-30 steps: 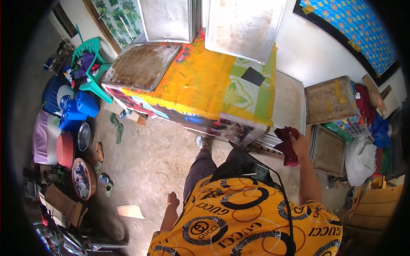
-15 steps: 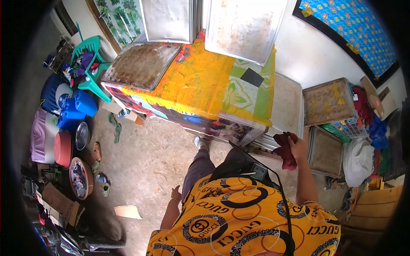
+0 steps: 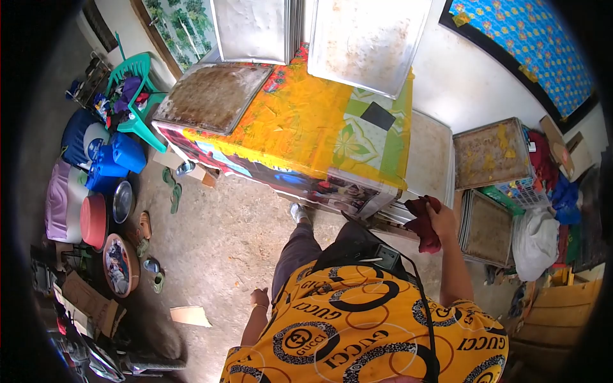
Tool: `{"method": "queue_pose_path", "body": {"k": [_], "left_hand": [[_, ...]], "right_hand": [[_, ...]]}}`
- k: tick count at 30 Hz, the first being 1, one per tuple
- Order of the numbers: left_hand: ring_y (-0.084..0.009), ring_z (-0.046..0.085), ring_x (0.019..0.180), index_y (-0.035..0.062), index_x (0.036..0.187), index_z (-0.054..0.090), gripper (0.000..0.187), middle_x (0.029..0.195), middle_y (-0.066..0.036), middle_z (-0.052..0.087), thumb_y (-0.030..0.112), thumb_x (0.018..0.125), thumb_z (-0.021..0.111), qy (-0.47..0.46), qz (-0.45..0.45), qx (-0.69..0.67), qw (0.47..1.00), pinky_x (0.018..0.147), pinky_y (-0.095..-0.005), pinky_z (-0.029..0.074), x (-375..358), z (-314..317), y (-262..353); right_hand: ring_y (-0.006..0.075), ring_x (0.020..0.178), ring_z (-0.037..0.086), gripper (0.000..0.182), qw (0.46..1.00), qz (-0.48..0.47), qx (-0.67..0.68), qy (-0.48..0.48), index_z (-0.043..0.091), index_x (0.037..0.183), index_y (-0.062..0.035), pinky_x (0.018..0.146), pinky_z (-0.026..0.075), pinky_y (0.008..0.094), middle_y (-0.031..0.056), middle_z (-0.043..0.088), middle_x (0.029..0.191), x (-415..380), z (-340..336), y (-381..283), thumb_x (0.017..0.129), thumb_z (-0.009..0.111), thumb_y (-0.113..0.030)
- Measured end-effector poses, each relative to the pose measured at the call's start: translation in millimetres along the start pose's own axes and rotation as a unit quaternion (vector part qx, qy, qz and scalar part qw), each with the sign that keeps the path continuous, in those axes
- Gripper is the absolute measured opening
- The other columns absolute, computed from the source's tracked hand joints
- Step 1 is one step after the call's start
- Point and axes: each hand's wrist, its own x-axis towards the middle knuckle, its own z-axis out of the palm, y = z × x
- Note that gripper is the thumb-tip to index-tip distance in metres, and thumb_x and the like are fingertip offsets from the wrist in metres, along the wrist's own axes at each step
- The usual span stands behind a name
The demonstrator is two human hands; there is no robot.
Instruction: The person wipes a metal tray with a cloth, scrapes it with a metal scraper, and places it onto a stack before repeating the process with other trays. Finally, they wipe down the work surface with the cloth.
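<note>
A crumpled dark red cloth hangs from my right hand, whose fingers are closed round its upper part. This hand is beside the right end of the table, near the metal trays leaning there. My left hand hangs low at my left side over the concrete floor. Its fingers look curled in, and nothing shows in them. The table before me has a yellow and green plastic cover, with a dark square piece lying on it.
A stained tray lies on the table's left end; other trays stand upright behind. At left are a green chair with clothes, blue containers, basins and slippers. A tray-topped crate and white sack stand right.
My left hand has gone from stretched fingers to a more curled shape and shifted slightly down. My right hand and the dark red cloth have moved slightly left. The table looks the same.
</note>
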Motion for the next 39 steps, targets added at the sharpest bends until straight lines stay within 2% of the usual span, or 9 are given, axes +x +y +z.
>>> {"method": "queue_pose_path", "body": {"k": [2, 5, 8, 12, 15, 21, 24, 27, 39], "left_hand": [[-0.0340, 0.065, 0.093, 0.0003, 0.091, 0.068, 0.039, 0.097, -0.022, 0.066, 0.031, 0.091, 0.044, 0.039, -0.047, -0.016, 0.998, 0.080, -0.0438, 0.052, -0.6, 1.8, 6.9], [-0.0352, 0.063, 0.096, 0.0012, 0.097, 0.067, 0.045, 0.102, -0.022, 0.065, 0.036, 0.090, 0.040, 0.015, -0.036, -0.006, 0.999, 0.081, -0.0429, 0.051, -9.2, -15.1, 15.7], [-0.0366, 0.063, 0.094, 0.0014, 0.097, 0.064, 0.030, 0.099, -0.022, 0.065, 0.025, 0.083, 0.051, 0.003, 0.008, 0.025, 1.000, 0.081, -0.0428, 0.051, -8.4, -23.6, 21.4], [-0.0390, 0.063, 0.087, 0.0011, 0.085, 0.056, 0.013, 0.086, -0.022, 0.066, 0.004, 0.074, 0.062, 0.098, 0.149, -0.002, 0.984, 0.078, -0.0444, 0.051, 12.2, 5.0, 3.4], [-0.0395, 0.063, 0.089, 0.0011, 0.090, 0.060, 0.020, 0.090, -0.023, 0.066, 0.020, 0.084, 0.058, 0.040, 0.091, -0.054, 0.994, 0.079, -0.0450, 0.051, 12.3, -0.3, 9.3], [-0.0383, 0.063, 0.097, -0.0002, 0.101, 0.064, 0.051, 0.100, -0.025, 0.064, 0.044, 0.092, 0.040, -0.049, -0.030, 0.015, 0.998, 0.083, -0.0468, 0.050, 14.0, 0.1, 15.9], [-0.0376, 0.062, 0.098, 0.0018, 0.099, 0.064, 0.042, 0.103, -0.024, 0.064, 0.038, 0.091, 0.043, -0.047, 0.053, 0.071, 0.995, 0.084, -0.0459, 0.050, 24.7, 10.7, 5.3], [-0.0343, 0.062, 0.094, 0.0046, 0.101, 0.063, 0.030, 0.102, -0.016, 0.066, 0.029, 0.089, 0.049, -0.027, 0.057, -0.067, 0.996, 0.081, -0.0444, 0.049, 16.5, 14.1, -2.1], [-0.0333, 0.063, 0.096, 0.0041, 0.096, 0.063, 0.029, 0.100, -0.020, 0.065, 0.029, 0.082, 0.055, -0.040, 0.091, -0.058, 0.993, 0.083, -0.0383, 0.050, 20.6, 16.2, 2.2]], "right_hand": [[0.0400, 0.092, 0.061, 0.044, 1.000, 0.000, 0.000, -0.002, 0.065, 0.110, -0.0133, 0.079, 0.047, 0.0452, 0.0220, 0.065, 0.093, 1.3, 3.4, 2.1, 0.085, 0.053, -0.047], [0.0401, 0.092, 0.061, 0.043, 1.000, 0.001, 0.004, 0.004, 0.065, 0.110, -0.0131, 0.079, 0.047, 0.0450, 0.0220, 0.065, 0.093, 2.0, 3.4, -2.5, 0.085, 0.054, -0.046], [0.0403, 0.091, 0.061, 0.042, 1.000, 0.005, 0.013, 0.002, 0.065, 0.110, -0.0123, 0.079, 0.047, 0.0449, 0.0221, 0.065, 0.092, 3.7, 3.8, -2.5, 0.085, 0.054, -0.045], [0.0405, 0.091, 0.061, 0.042, 1.000, -0.002, 0.026, 0.011, 0.065, 0.109, -0.0118, 0.078, 0.047, 0.0453, 0.0224, 0.065, 0.092, 4.1, 0.5, -6.4, 0.085, 0.055, -0.045], [0.0406, 0.091, 0.061, 0.042, 0.999, -0.003, 0.036, 0.012, 0.065, 0.108, -0.0116, 0.078, 0.047, 0.0455, 0.0227, 0.065, 0.092, 2.9, -5.0, -9.7, 0.084, 0.055, -0.045], [0.0407, 0.091, 0.061, 0.043, 0.999, -0.004, 0.042, 0.010, 0.065, 0.109, -0.0112, 0.077, 0.047, 0.0453, 0.0229, 0.065, 0.092, 1.6, -11.8, -17.4, 0.084, 0.055, -0.045], [0.0403, 0.090, 0.061, 0.043, 0.999, -0.008, 0.042, 0.012, 0.065, 0.109, -0.0128, 0.077, 0.048, 0.0453, 0.0221, 0.065, 0.092, 5.3, -10.4, -18.0, 0.084, 0.055, -0.046], [0.0394, 0.090, 0.062, 0.043, 0.999, -0.008, 0.039, 0.015, 0.065, 0.110, -0.0163, 0.077, 0.048, 0.0453, 0.0202, 0.066, 0.092, 10.2, -5.4, -15.0, 0.083, 0.055, -0.048], [0.0384, 0.091, 0.062, 0.045, 0.999, -0.008, 0.052, 0.011, 0.066, 0.110, -0.0149, 0.078, 0.048, 0.0446, 0.0203, 0.066, 0.092, 13.3, -2.1, -17.3, 0.083, 0.056, -0.050]]}}
